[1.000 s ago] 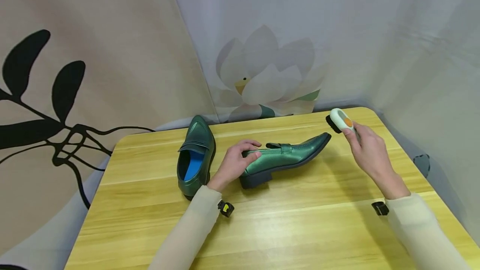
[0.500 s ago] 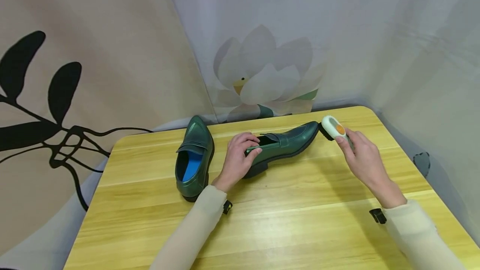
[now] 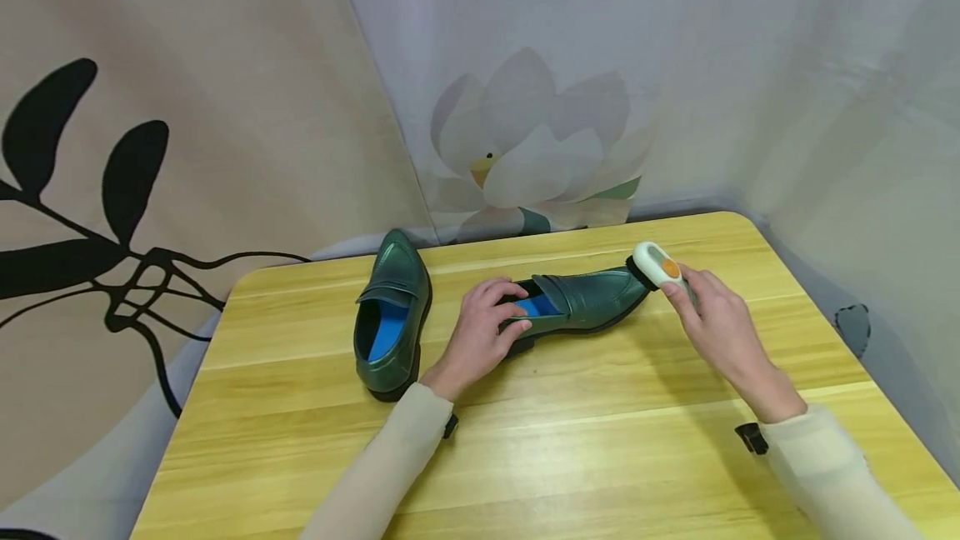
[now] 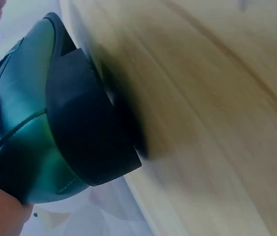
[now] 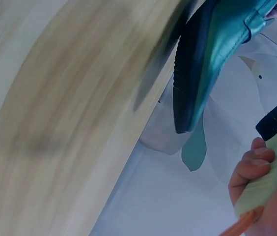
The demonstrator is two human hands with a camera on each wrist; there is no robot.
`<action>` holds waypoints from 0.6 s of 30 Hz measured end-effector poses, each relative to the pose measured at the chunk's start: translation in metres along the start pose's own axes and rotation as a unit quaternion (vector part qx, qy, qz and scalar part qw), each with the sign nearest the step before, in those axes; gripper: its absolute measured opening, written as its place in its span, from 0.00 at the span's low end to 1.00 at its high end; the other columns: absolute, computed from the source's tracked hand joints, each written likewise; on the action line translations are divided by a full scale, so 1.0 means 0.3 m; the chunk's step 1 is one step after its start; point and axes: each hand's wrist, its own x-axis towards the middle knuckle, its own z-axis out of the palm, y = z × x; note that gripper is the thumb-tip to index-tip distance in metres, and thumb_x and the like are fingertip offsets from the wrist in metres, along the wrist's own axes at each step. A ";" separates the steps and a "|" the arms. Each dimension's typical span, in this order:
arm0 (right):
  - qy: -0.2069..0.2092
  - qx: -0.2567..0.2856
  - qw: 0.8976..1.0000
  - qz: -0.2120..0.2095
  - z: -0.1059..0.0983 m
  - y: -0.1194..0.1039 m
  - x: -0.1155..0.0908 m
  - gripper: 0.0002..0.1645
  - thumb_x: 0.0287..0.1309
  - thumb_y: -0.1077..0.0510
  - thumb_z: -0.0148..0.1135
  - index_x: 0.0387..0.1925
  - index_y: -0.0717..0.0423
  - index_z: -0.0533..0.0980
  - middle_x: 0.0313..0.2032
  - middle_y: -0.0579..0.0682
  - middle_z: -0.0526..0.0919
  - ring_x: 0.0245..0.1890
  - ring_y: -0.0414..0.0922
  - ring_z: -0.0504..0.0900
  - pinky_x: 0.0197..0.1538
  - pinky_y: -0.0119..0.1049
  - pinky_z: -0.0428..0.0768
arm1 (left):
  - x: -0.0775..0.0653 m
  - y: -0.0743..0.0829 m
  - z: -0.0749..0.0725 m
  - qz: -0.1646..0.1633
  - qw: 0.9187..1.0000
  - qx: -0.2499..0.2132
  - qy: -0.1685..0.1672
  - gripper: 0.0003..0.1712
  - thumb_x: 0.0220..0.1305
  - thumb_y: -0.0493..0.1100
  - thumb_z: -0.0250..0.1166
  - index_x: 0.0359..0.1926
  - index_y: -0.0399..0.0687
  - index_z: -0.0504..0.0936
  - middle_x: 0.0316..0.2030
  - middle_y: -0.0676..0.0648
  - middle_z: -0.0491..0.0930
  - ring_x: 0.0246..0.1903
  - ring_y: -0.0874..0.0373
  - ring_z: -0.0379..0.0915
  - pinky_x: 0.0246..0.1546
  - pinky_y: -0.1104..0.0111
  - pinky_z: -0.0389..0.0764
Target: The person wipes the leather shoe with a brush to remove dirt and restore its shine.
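Note:
A dark green leather loafer (image 3: pixel 596 300) with a blue insole points its toe to the right. My left hand (image 3: pixel 482 330) grips it by the heel end, fingers over the collar. In the left wrist view the loafer's black heel (image 4: pixel 87 118) is tilted, with a shadow on the wood beside it. My right hand (image 3: pixel 722 325) holds a white shoe brush (image 3: pixel 654 263) with an orange spot and black bristles. From the head the bristles overlap the toe; the right wrist view shows the brush (image 5: pixel 268 174) apart from the loafer (image 5: pixel 205 64).
The matching green loafer (image 3: pixel 392 315) stands at the left, toe towards the back. Both shoes are over a light wooden table (image 3: pixel 570 448) with a rounded back corner. A pale curtain (image 3: pixel 540 90) printed with flowers and leaves hangs behind.
The held loafer has turned from side-on so that its opening and blue insole show. The right hand has brought the brush leftward and down to the toe area.

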 end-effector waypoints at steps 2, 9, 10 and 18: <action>-0.003 -0.001 1.000 -0.001 0.003 -0.003 -0.001 0.29 0.79 0.52 0.55 0.65 0.73 0.73 0.39 0.63 0.80 0.27 0.50 0.72 0.29 0.42 0.70 | -0.007 0.001 0.000 0.008 1.000 0.022 -0.013 0.04 0.67 0.42 0.72 0.36 0.46 0.91 0.58 0.46 0.80 0.67 0.44 0.67 0.69 0.44 0.63; -0.009 -0.004 1.000 -0.009 0.013 -0.017 -0.006 0.29 0.78 0.52 0.56 0.65 0.73 0.72 0.38 0.61 0.80 0.27 0.49 0.72 0.29 0.43 0.71 | -0.010 0.005 -0.023 -0.012 0.995 0.076 -0.068 0.07 0.69 0.46 0.71 0.42 0.50 0.90 0.66 0.43 0.73 0.74 0.42 0.58 0.73 0.44 0.58; -0.009 -0.006 1.000 -0.012 0.015 -0.021 -0.007 0.29 0.78 0.52 0.56 0.64 0.73 0.73 0.38 0.61 0.80 0.27 0.50 0.72 0.30 0.43 0.72 | -0.004 0.008 -0.030 -0.021 0.993 0.085 -0.079 0.09 0.68 0.48 0.71 0.45 0.51 0.89 0.68 0.42 0.71 0.75 0.41 0.56 0.73 0.43 0.57; -0.040 0.003 0.998 -0.046 0.063 -0.084 -0.040 0.26 0.76 0.55 0.59 0.64 0.72 0.73 0.39 0.57 0.80 0.29 0.47 0.73 0.30 0.40 0.74 | 0.091 0.014 -0.066 -0.139 0.964 0.146 -0.173 0.62 0.53 0.75 0.72 0.80 0.52 0.60 0.80 0.41 0.50 0.80 0.37 0.35 0.72 0.33 0.44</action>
